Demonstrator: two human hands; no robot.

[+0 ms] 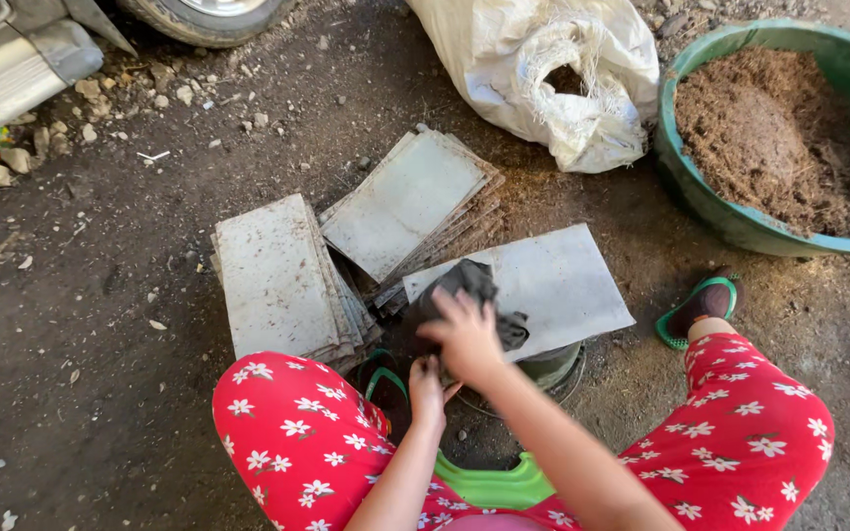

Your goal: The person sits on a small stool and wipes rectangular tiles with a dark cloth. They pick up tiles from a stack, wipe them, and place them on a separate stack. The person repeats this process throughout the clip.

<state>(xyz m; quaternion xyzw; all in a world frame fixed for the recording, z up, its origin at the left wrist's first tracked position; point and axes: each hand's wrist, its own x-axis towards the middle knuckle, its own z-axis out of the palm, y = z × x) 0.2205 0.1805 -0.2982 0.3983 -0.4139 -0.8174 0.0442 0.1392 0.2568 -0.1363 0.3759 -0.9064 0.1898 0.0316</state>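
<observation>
Two hands are working close in front of my knees as I am squatting on the dirt ground. My right hand (466,334) is reaching forward and pressing down on a dark cloth (469,285), fingers curled over it and grasping it against a grey metal sheet (553,285). That sheet is lying just ahead of the hands, its long axis running left to right and tilting up toward the right, resting on a round can (555,366). My left hand (427,385) is sitting nearer to me, at the sheet's near left edge; I cannot tell whether it is gripping anything. Farther out, two stacks of sheets (282,280) are lying left of centre, then a white sack (553,69) and a green basin of brown soil (789,138).
</observation>
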